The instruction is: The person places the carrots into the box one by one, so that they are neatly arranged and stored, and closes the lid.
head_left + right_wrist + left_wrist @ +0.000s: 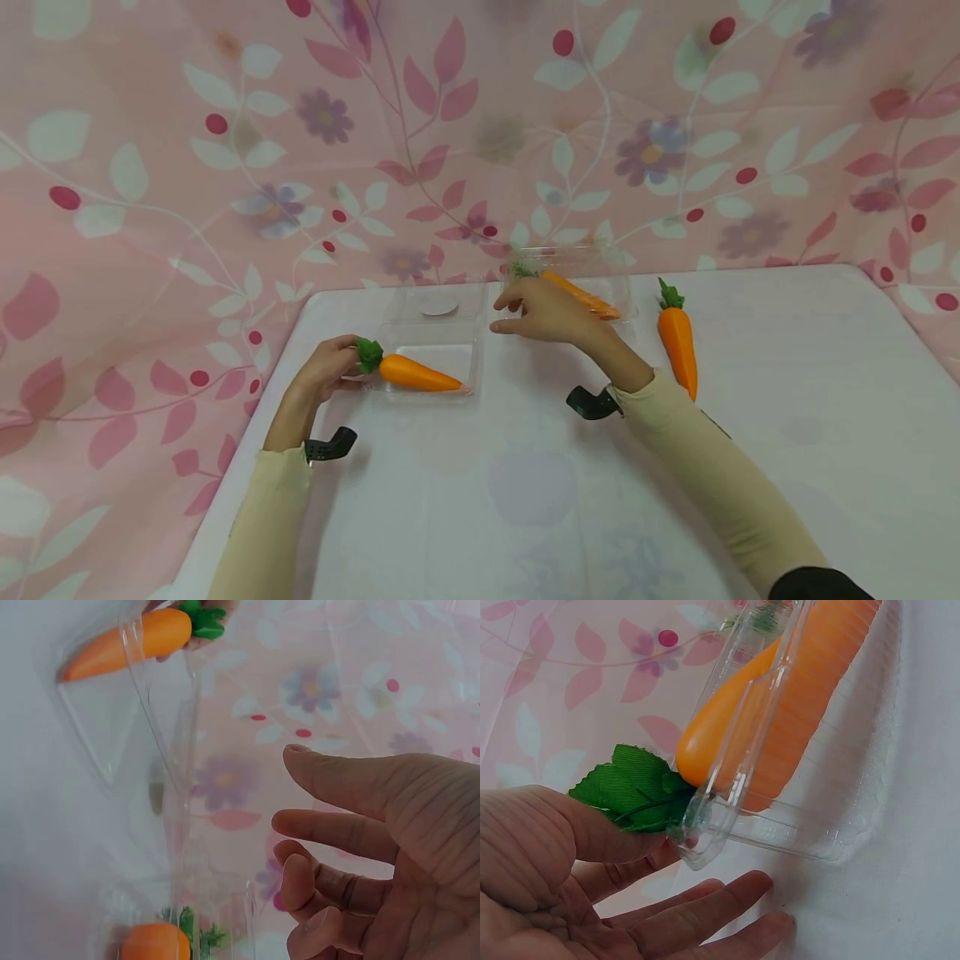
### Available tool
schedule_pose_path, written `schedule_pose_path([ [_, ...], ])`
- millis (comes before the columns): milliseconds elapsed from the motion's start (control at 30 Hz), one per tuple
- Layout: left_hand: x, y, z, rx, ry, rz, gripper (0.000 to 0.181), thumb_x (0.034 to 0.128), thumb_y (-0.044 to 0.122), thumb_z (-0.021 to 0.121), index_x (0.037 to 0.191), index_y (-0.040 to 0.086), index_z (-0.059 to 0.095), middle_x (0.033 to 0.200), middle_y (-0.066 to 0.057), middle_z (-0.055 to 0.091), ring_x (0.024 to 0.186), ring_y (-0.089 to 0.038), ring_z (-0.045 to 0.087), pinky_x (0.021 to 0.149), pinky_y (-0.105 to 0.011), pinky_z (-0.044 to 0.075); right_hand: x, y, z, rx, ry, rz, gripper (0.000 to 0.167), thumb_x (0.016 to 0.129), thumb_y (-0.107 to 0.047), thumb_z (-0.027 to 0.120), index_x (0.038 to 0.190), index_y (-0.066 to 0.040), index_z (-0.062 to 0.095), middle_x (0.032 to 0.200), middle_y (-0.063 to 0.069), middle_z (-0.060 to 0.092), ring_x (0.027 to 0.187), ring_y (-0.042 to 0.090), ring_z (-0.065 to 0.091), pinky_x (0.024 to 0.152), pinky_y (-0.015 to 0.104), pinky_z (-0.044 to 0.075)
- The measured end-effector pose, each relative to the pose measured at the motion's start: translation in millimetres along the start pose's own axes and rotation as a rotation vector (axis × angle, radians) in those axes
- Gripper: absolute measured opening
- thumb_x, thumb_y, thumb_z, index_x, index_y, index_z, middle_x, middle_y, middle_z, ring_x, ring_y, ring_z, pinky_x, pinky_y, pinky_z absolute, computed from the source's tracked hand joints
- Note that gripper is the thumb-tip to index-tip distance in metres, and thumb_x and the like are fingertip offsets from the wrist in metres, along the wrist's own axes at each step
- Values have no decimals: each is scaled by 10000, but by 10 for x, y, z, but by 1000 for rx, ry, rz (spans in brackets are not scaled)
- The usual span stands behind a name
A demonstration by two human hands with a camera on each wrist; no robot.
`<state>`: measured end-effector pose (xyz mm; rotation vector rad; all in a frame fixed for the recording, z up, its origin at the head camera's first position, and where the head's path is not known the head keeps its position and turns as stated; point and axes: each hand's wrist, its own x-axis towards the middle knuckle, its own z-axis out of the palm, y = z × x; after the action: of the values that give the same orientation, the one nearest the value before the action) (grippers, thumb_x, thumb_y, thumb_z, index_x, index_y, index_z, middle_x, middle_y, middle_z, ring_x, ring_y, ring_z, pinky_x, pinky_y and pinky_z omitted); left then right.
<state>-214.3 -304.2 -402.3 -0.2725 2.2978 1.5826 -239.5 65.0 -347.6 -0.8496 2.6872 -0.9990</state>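
Observation:
In the head view, an orange carrot with green leaves lies in the front half of an opened clear container. My left hand is at the container's left edge; in the left wrist view its thumb and index finger pinch the plastic corner beside the leaves, the other fingers extended. My right hand, fingers loosely bent and holding nothing, hovers at the front of a second clear container with an orange carrot inside. The hand hides part of it.
Another carrot lies on the white table to the right of the second container, close to my right forearm. A pale oval label shows on the first container's lid. Pink floral cloth hangs behind the table.

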Motion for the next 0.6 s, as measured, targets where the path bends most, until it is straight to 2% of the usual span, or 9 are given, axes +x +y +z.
schedule_pose_path([
  [233,20,-25,-5,3,0,-4,224,949,42,520,1149,-38,582,973,-60,657,844,-191,677,774,-422,577,-122,123,-147,21,6,-21,351,867,-279,776,1144,-68,739,992,45,674,902,224,610,788,367,510],
  [467,20,-12,-2,6,4,-3,228,951,39,520,1156,-42,575,960,-46,657,867,-220,677,782,-432,574,-250,238,-261,38,63,-34,268,865,-264,779,1079,-105,752,929,25,627,869,212,564,793,368,483],
  [600,17,-10,-7,14,6,-10,245,950,34,509,1175,-42,566,978,-61,652,901,-254,675,804,-448,566,-309,319,-324,36,78,-3,276,850,-298,792,1059,-126,743,914,15,615,878,233,553,792,377,468],
])
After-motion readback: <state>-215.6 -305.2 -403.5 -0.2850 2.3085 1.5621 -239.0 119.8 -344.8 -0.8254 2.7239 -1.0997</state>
